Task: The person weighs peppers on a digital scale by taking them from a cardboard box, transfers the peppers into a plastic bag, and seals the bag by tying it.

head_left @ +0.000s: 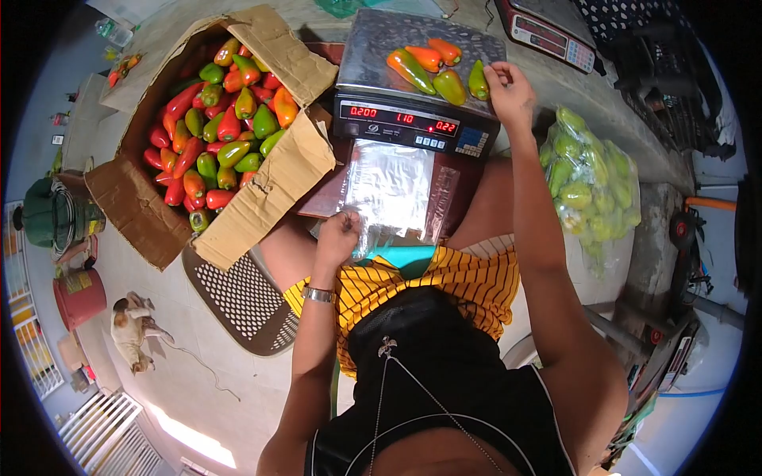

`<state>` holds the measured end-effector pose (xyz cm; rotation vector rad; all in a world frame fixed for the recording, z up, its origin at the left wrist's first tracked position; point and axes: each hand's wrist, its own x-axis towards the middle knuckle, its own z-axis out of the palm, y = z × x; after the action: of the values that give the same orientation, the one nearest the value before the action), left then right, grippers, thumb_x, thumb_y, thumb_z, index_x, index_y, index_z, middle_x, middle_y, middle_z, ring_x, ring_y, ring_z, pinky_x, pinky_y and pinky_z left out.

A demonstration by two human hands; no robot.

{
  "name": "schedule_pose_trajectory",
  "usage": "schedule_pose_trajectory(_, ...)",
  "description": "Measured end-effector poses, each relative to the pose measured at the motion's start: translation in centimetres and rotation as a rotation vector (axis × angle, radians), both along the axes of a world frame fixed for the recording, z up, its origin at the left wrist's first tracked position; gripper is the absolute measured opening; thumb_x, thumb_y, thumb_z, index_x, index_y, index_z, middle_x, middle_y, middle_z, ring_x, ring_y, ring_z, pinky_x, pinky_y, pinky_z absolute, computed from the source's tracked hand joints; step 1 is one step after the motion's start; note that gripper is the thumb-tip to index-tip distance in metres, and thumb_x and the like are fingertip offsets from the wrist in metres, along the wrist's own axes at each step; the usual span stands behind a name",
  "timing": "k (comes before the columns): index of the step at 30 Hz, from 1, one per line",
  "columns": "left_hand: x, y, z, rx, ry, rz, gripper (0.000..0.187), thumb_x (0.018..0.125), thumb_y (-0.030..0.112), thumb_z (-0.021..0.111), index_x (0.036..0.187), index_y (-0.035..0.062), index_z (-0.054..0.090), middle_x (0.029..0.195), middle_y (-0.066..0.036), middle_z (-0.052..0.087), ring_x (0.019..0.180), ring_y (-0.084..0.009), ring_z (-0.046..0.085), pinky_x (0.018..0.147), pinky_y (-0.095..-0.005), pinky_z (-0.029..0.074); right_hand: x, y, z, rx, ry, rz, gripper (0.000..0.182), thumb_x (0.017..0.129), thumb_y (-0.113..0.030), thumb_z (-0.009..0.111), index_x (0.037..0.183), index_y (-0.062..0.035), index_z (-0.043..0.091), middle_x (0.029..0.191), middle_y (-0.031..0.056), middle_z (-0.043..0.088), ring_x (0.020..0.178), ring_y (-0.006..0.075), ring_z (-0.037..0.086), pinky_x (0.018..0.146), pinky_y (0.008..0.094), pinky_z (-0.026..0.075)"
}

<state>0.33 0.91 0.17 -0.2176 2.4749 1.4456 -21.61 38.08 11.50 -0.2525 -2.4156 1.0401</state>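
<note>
My right hand [512, 94] is at the right edge of a scale's metal plate [369, 55], fingers pinched at a green pepper [479, 81]. Several more peppers lie beside it, among them a green one [450, 87] and an orange one [425, 58]. The digital scale [397, 120] shows red figures reading 0.200, 110 and 0.22. My left hand [340, 236], with a watch on its wrist, is closed at the lower left edge of a clear plastic bag [390, 178]. The bag lies flat below the scale, in front of my lap.
An open cardboard box [266, 190] full of red, green and orange peppers [228, 124] stands at the left. At the right sits a filled clear bag of green produce [583, 178]. A second scale [552, 40] is at the upper right. A cat [133, 329] lies on the floor.
</note>
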Motion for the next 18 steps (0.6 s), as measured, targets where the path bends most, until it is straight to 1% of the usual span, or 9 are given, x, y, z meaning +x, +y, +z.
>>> schedule_pose_trajectory(2, 0.1, 0.1, 0.1, -0.008, 0.002, 0.004, 0.018, 0.094, 0.013, 0.070, 0.103, -0.0016, 0.072, 0.085, -0.022, 0.074, 0.075, -0.0270, 0.073, 0.072, -0.0373, 0.056, -2.5, 0.5, -0.2, 0.204, 0.115, 0.121, 0.037, 0.085, -0.036, 0.083, 0.113, -0.0125, 0.076, 0.111, 0.0074, 0.077, 0.100, 0.0254, 0.071, 0.095, 0.0393, 0.052)
schedule_pose_trajectory(5, 0.0, 0.1, 0.6, -0.085, 0.066, -0.035, 0.018, 0.094, 0.014, 0.070, 0.103, -0.0011, 0.072, 0.084, -0.021, 0.073, 0.075, -0.0285, 0.073, 0.072, -0.0377, 0.056, -5.7, -0.7, 1.8, 0.648, 0.024, 0.245, 0.042, 0.084, -0.042, 0.084, 0.119, -0.0206, 0.076, 0.116, 0.0056, 0.077, 0.105, 0.0247, 0.072, 0.097, 0.0402, 0.052)
schedule_pose_trajectory(8, 0.3, -0.2, -1.1, -0.003, 0.087, -0.018, 0.019, 0.093, 0.014, 0.071, 0.103, -0.0014, 0.072, 0.084, -0.021, 0.073, 0.074, -0.0294, 0.072, 0.072, -0.0381, 0.055, -8.1, -1.7, 3.4, 0.683, -0.292, 0.359, 0.049, 0.080, -0.048, 0.082, 0.124, -0.0266, 0.074, 0.121, 0.0037, 0.076, 0.115, 0.0284, 0.067, 0.110, 0.0455, 0.038)
schedule_pose_trajectory(11, 0.2, -0.1, 0.1, -0.005, 0.055, -0.016, 0.019, 0.092, 0.014, 0.071, 0.102, -0.0015, 0.072, 0.083, -0.021, 0.073, 0.073, -0.0296, 0.072, 0.071, -0.0382, 0.055, -10.0, -2.1, 4.2, 0.676, -0.430, 0.337, 0.046, 0.084, -0.047, 0.077, 0.124, -0.0255, 0.074, 0.122, 0.0058, 0.075, 0.118, 0.0287, 0.067, 0.106, 0.0464, 0.043)
schedule_pose_trajectory(14, 0.3, 0.0, 1.0, 0.052, 0.055, -0.007, 0.018, 0.092, 0.015, 0.072, 0.100, -0.0013, 0.072, 0.082, -0.021, 0.072, 0.071, -0.0280, 0.071, 0.070, -0.0378, 0.055, -11.2, -1.1, 3.5, 0.137, -0.266, 0.134, 0.040, 0.087, -0.044, 0.072, 0.121, -0.0221, 0.075, 0.118, 0.0087, 0.076, 0.116, 0.0274, 0.069, 0.099, 0.0462, 0.050)
schedule_pose_trajectory(15, 0.3, 0.0, 0.8, 0.035, 0.052, -0.005, 0.018, 0.092, 0.015, 0.072, 0.100, -0.0014, 0.072, 0.082, -0.021, 0.072, 0.071, -0.0271, 0.071, 0.069, -0.0376, 0.055, -11.9, -1.2, 2.2, -0.243, -0.026, 0.119, 0.038, 0.089, -0.034, 0.073, 0.115, -0.0064, 0.073, 0.111, 0.0094, 0.076, 0.100, 0.0231, 0.071, 0.087, 0.0376, 0.055)
schedule_pose_trajectory(18, 0.1, 0.2, 0.6, 0.002, 0.034, 0.000, 0.017, 0.092, 0.015, 0.072, 0.098, -0.0015, 0.072, 0.081, -0.020, 0.072, 0.069, -0.0249, 0.071, 0.069, -0.0371, 0.054, -9.4, -6.9, 4.6, -1.283, 0.037, 0.362, 0.038, 0.083, -0.013, 0.045, 0.115, -0.0008, 0.062, 0.107, 0.0216, 0.072, 0.084, 0.0332, 0.069, 0.070, 0.0446, 0.060)
